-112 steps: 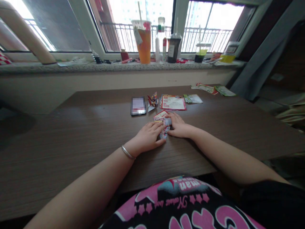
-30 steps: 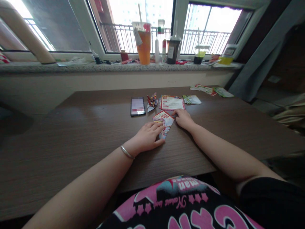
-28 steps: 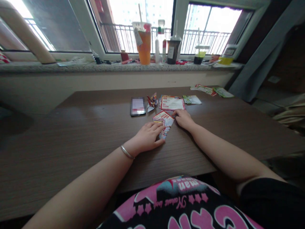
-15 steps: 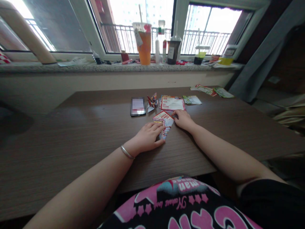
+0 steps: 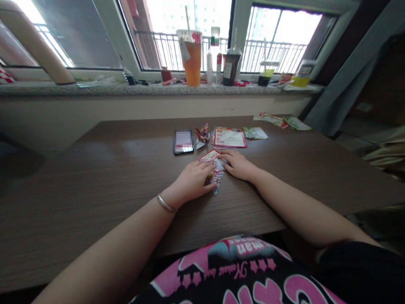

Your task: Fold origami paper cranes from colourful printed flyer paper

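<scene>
A folded sheet of printed paper [image 5: 218, 174], red-edged at the top and narrowing to a point toward me, lies on the table between my hands. Flat across its left side rests my left hand [image 5: 198, 179], fingers stretched out and a bracelet on the wrist. From the right, my right hand [image 5: 237, 164] lays its fingertips on the paper's right edge, fingers extended over the fold. Part of the paper is hidden under the fingers. Just beyond it are a folded paper figure [image 5: 202, 136] and a stack of printed sheets [image 5: 229, 137].
A phone or small tablet with a lit screen [image 5: 183, 142] lies left of the paper figure. More leaflets [image 5: 255, 133] sit to the right, others [image 5: 296, 123] at the table's far corner. Drink cups [image 5: 192, 63], bottles and pens line the windowsill [image 5: 152, 90].
My right hand has moved left and onto the paper, pressing its right side over. The paper looks narrower, turned slightly, and its point sits nearer me. My left hand has shifted slightly left.
</scene>
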`<state>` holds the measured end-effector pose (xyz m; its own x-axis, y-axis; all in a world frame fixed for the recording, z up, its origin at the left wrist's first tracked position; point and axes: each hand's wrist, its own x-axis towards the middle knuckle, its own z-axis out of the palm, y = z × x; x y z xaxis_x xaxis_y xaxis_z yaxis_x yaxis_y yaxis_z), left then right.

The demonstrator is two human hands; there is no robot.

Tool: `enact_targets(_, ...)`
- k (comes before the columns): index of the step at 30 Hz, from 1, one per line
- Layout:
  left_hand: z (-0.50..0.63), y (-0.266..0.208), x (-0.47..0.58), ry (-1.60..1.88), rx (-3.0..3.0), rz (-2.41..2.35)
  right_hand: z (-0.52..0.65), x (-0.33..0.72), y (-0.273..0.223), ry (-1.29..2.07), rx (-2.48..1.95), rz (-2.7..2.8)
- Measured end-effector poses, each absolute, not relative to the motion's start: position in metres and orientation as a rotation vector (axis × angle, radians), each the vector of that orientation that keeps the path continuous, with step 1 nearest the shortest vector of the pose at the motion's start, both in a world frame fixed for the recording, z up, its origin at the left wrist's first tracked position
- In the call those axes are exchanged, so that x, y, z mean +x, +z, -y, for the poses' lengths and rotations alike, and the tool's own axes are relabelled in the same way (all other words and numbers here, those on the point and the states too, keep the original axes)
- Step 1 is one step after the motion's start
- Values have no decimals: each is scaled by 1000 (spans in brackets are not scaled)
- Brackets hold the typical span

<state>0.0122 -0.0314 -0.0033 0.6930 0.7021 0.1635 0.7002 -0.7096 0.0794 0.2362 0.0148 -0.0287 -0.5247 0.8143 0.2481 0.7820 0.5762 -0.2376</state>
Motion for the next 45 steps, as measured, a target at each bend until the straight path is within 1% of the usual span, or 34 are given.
enact_targets(3,29,-5,10,232,2813,-1268,-15,238,-29,136,-1294,2492)
enact_targets(9,28,-1,5,-5,2741,-1320,-18,241,-34,132,-1256,2497)
enact_targets(14,29,3,2,-68,2735,-1298,-19,241,-35,191,-1233,2491)
enact_targets(28,33,6,2,29,2785,-1336,-8,237,-24,180,-1334,2535)
enact_targets(37,33,5,4,123,2854,-1435,-1,236,-17,259,-1361,2538)
enact_targets(45,28,0,2,150,2811,-1389,0,236,-18,289,-1265,2525)
